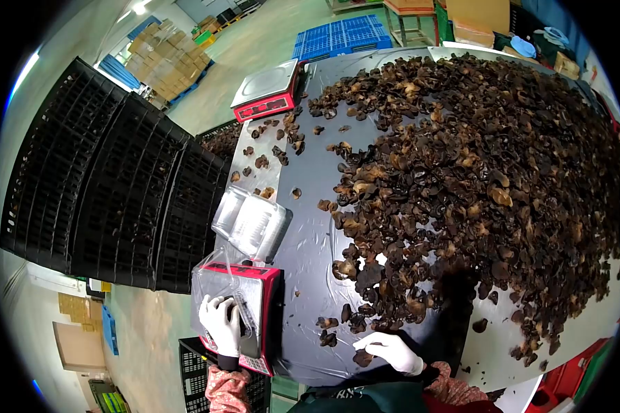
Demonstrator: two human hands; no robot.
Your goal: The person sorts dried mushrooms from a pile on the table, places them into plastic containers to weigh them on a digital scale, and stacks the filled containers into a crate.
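My left hand [220, 325], in a white glove, grips the edge of a clear plastic box [215, 277] on the near red-framed scale [263, 303]. The white-gloved right hand [394, 352] is low over the dark tabletop, its fingers pointing left. A dark wood ear mushroom [363, 358] is at its fingertips; the thumb is partly hidden. Beyond that hand, a large heap of wood ear mushrooms [455, 186] spreads across the table [310, 275], with a few loose pieces close by.
Stacked clear plastic boxes [251, 221] lie behind the near scale. Another red scale [266, 89] stands at the table's far left corner. Tall black crates [110, 179] rise along the left side. A blue pallet [342, 34] and stacked cartons [167, 58] are farther back.
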